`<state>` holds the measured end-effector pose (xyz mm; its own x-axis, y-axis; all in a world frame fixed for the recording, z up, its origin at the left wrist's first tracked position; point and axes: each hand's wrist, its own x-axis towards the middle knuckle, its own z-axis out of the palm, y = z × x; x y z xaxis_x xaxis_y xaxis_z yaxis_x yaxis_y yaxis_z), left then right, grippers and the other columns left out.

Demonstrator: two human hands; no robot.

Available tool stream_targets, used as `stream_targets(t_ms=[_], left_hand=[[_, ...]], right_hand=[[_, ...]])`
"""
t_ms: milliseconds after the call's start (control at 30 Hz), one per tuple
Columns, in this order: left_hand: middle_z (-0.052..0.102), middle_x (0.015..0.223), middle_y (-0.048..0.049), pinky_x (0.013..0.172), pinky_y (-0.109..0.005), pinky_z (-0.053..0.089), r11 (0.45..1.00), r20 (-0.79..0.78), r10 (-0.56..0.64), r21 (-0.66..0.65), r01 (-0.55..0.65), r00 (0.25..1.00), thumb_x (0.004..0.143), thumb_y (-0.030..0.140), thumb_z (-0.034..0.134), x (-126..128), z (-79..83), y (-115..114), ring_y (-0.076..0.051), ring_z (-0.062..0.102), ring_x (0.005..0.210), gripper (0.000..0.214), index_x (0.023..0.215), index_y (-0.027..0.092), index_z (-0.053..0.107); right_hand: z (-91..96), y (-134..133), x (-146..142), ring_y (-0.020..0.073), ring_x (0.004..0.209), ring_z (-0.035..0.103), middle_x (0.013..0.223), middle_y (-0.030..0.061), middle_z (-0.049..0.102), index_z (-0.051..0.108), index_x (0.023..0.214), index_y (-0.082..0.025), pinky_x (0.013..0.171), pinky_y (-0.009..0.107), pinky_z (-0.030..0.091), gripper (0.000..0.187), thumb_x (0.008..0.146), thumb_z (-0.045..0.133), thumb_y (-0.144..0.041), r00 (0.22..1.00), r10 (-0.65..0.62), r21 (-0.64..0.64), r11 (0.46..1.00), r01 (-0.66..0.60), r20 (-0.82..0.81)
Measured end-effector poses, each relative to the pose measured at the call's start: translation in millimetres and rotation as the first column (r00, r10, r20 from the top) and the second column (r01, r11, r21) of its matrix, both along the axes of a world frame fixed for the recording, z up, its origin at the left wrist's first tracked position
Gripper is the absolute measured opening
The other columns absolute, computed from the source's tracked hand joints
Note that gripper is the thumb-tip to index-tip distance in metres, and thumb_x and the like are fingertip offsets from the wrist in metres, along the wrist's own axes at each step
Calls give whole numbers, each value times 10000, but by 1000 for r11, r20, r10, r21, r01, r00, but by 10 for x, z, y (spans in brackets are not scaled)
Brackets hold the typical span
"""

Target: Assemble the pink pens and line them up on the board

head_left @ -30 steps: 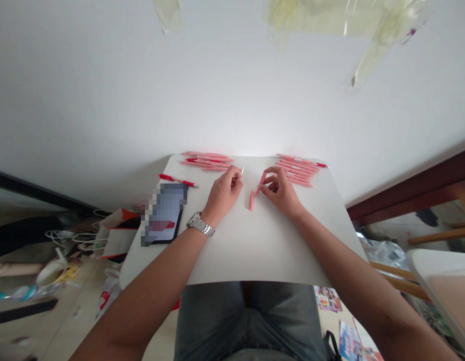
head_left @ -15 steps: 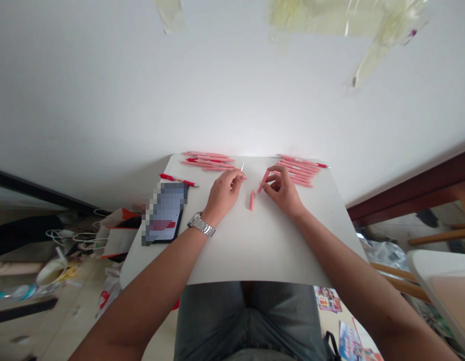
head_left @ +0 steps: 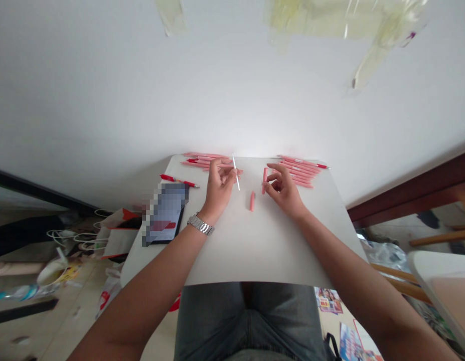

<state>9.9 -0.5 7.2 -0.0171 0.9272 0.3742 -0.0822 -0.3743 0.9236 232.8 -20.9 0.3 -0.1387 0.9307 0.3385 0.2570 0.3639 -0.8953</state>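
Observation:
My left hand (head_left: 218,187), with a metal watch on the wrist, pinches a thin white pen refill (head_left: 236,172) that points up and away. My right hand (head_left: 282,189) holds a short pink pen barrel piece (head_left: 264,180) upright between its fingertips. Another short pink pen piece (head_left: 252,200) lies on the white table (head_left: 255,245) between the two hands. A row of pink pens (head_left: 202,160) lies at the far left of the table and a second row of pink pens (head_left: 302,170) at the far right.
A red pen (head_left: 177,180) lies beside a dark phone (head_left: 165,213) at the table's left edge. Bags and clutter sit on the floor to the left. A wooden bench and a white seat stand at the right. A white wall rises behind the table.
My left hand has lifted and drawn the white refill out further, so more of it shows. My right hand has turned its pink piece from slanted to upright.

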Motion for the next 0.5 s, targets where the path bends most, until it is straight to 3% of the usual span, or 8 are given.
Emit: stream_targets(t_ms=[67,233,500], left_hand=[[732,1163,-68,881,-336,599,1000,29,0,-21,0,1000,976,418,727,1,0,4,-189,760,1007,352,1233,264,543],[748,1213,-105,901,-363,621,997,73,6,-76,0,997,948,471,749,14,8,11,-214,768,1028,337,1141,214,647],[731,1153,-62,999,-423,630,994,168,-40,-97,57,985,934,494,765,57,79,-58,-214,781,1054,335,1059,230,603]], right_hand=[[-6,2,4,117,625,598,958,-15,661,461,1370,-282,589,271,467,567,914,740,-471,1000,7,-9,1000,-7,-23],[-39,9,28,121,646,616,928,8,691,597,1084,-233,588,272,450,299,920,730,-443,1000,-17,-25,1000,17,14],[43,-30,-4,136,656,530,858,13,684,663,1003,-235,631,303,451,153,924,692,-363,987,-48,136,990,26,156]])
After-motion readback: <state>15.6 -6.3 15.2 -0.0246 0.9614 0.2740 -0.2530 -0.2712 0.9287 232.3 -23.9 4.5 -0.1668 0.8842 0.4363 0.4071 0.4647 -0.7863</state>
